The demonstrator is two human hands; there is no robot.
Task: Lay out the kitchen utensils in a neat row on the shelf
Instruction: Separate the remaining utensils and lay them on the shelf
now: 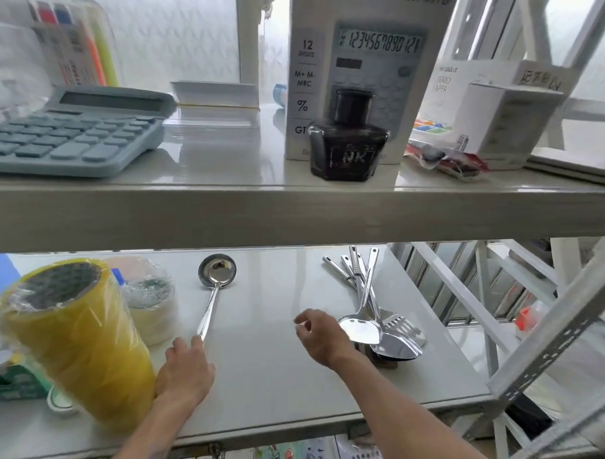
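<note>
Reading "DX-837D": calculator box (367,55)

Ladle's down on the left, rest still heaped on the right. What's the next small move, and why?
Probably reach the right hand, open and empty, to the pile of steel spatulas and forks beside it and lift the top shiny spatula. The long-handled steel ladle lies alone, the left hand at its handle tip, with bare white shelf between for the next piece.

Ladle (216,279): polished mirror-bright metal. Utensil pile (376,316) right of it: same shiny steel. Shelf (265,385): smooth, glossy pale surface. Yellow tape rolls (78,343) left of ladle: crinkled clear plastic wrap.
</note>
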